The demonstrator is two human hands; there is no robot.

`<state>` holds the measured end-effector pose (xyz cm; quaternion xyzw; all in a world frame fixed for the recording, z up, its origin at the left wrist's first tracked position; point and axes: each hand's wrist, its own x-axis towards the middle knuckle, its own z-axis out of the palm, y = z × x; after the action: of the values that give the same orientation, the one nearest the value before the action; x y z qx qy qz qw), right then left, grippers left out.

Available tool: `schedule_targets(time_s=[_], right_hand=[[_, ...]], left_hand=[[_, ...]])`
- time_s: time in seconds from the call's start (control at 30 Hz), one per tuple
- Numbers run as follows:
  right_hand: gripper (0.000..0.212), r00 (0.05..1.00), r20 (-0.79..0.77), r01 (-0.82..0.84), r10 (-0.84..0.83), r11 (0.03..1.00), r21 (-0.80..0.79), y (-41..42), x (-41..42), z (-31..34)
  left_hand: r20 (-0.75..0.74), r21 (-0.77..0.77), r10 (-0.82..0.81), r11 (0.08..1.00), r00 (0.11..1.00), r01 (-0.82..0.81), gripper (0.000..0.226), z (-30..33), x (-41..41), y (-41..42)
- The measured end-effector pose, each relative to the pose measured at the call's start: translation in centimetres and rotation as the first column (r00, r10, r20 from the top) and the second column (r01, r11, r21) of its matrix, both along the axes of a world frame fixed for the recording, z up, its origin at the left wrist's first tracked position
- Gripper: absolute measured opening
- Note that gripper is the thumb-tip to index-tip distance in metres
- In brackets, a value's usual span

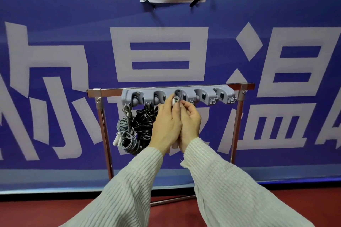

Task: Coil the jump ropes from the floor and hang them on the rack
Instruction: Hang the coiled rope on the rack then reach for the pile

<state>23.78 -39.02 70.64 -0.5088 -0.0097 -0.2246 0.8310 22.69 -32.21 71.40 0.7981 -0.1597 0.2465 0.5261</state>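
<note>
Two coiled jump ropes, a grey one (126, 131) and a black one (144, 125), already hung from the left end of the grey hook strip (208, 96) on the steel rack (103, 125). Seating the third rope's loop (176, 97) fully on the middle hook seemed wise before letting go. Both hands were pressed together there, the left hand (166, 125) and right hand (190, 123) each pinching that grey rope, its coil hidden behind them.
</note>
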Motion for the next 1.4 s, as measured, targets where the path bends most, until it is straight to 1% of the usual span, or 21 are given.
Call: schedule_targets(time_s=[0.07, 0.1, 0.2, 0.3, 0.37, 0.43, 0.5, 0.57, 0.63, 0.67, 0.7, 0.77, 0.83, 0.9, 0.97, 1.03, 1.1, 1.17, 1.23, 1.3, 1.4], right_hand=[[0.014, 1.000, -0.001, 0.005, -0.005, 1.000, -0.011, 0.1, -0.3, 0.1], [0.014, 1.000, -0.003, 0.003, -0.003, 1.000, -0.024, 0.3, -0.6, 0.2], [0.013, 1.000, 0.000, 0.027, -0.027, 0.994, -0.103, 0.3, -0.9, 0.7], [0.021, 0.998, 0.030, 0.055, -0.050, 0.981, -0.188, -0.7, -1.2, 0.9], [0.023, 0.999, 0.039, -0.023, 0.029, 0.988, -0.153, -1.3, -1.7, 0.9], [0.023, 0.988, 0.071, -0.125, 0.139, 0.977, -0.174, -1.7, -2.5, 1.0], [0.023, 0.973, 0.107, -0.168, 0.204, 0.945, -0.281, -1.8, -2.8, 1.0], [0.022, 0.967, 0.122, -0.165, 0.222, 0.918, -0.361, -2.1, -3.1, 1.1], [0.019, 0.967, 0.103, -0.178, 0.234, 0.907, -0.381, -2.4, -3.4, 1.3], [0.017, 0.967, 0.082, -0.193, 0.241, 0.905, -0.380, -2.5, -3.6, 1.5], [0.015, 0.967, 0.052, -0.211, 0.249, 0.900, -0.381, -2.5, -3.6, 1.7], [0.011, 0.960, -0.015, -0.262, 0.280, 0.879, -0.399, -2.6, -3.8, 2.1], [0.010, 0.946, -0.083, -0.319, 0.313, 0.855, -0.409, -2.7, -4.1, 2.4], [0.012, 0.937, -0.128, -0.348, 0.324, 0.856, -0.383, -2.5, -4.3, 2.6], [0.013, 0.947, -0.141, -0.321, 0.288, 0.871, -0.373, -2.2, -4.4, 2.7], [0.014, 0.969, -0.118, -0.247, 0.217, 0.871, -0.424, -2.1, -4.3, 2.9], [0.012, 0.984, -0.070, -0.174, 0.162, 0.828, -0.534, -2.1, -4.2, 3.2], [0.010, 0.986, -0.067, -0.163, 0.153, 0.794, -0.586, -2.2, -4.3, 3.5], [0.010, 0.978, -0.126, -0.207, 0.164, 0.808, -0.551, -2.5, -4.4, 3.7], [0.015, 0.948, -0.201, -0.315, 0.247, 0.826, -0.468, -2.8, -4.6, 3.9], [0.018, 0.907, -0.224, -0.421, 0.357, 0.796, -0.435, -3.5, -4.7, 4.0]], left_hand=[[0.021, 0.033, 0.003, 0.999, 1.000, -0.004, 0.041, -0.2, 0.0, 0.5], [0.038, 0.012, 0.015, 1.000, 0.999, -0.015, 0.041, -0.3, 0.1, 0.7], [0.042, -0.114, 0.026, 0.993, 0.999, -0.021, 0.042, -1.0, -0.1, 1.0], [0.038, -0.259, 0.027, 0.966, 0.999, -0.016, 0.033, -1.2, -0.3, 1.5], [-0.003, -0.360, 0.016, 0.933, 1.000, -0.016, 0.029, -0.7, -0.4, 1.9], [-0.007, -0.408, 0.001, 0.913, 1.000, -0.003, 0.022, -0.4, -0.8, 2.4], [-0.002, -0.367, -0.047, 0.929, 0.999, 0.043, 0.015, -0.1, -1.4, 2.7], [0.015, -0.244, -0.076, 0.967, 0.997, 0.078, 0.014, 0.1, -1.9, 3.0], [0.053, -0.094, -0.071, 0.993, 0.996, 0.076, 0.017, 0.1, -2.0, 3.4], [0.065, -0.062, -0.076, 0.995, 0.995, 0.081, 0.017, 0.1, -2.2, 3.6], [0.066, -0.067, -0.085, 0.994, 0.994, 0.089, 0.017, 0.0, -2.5, 3.8], [0.068, -0.134, -0.100, 0.985, 0.993, 0.108, 0.015, -0.3, -3.2, 4.1], [0.068, -0.196, -0.075, 0.977, 0.995, 0.087, 0.018, -0.3, -3.5, 4.3], [0.068, -0.186, -0.033, 0.982, 0.997, 0.045, 0.019, -0.3, -3.2, 4.4], [0.081, -0.140, -0.014, 0.990, 0.997, 0.026, 0.020, -0.3, -3.0, 4.5], [0.100, -0.106, -0.002, 0.994, 0.995, 0.013, 0.019, -0.5, -3.1, 4.5], [0.111, -0.086, 0.010, 0.996, 0.994, 0.000, 0.018, -0.5, -3.3, 4.6], [0.124, -0.056, 0.014, 0.998, 0.992, -0.007, 0.016, -0.4, -3.3, 4.8], [0.132, -0.060, -0.002, 0.998, 0.991, 0.010, 0.020, -0.3, -3.4, 5.0], [0.139, -0.071, -0.025, 0.997, 0.990, 0.035, 0.027, -0.2, -3.4, 5.2], [0.144, -0.052, -0.055, 0.997, 0.988, 0.063, 0.025, -0.2, -3.5, 5.5]])
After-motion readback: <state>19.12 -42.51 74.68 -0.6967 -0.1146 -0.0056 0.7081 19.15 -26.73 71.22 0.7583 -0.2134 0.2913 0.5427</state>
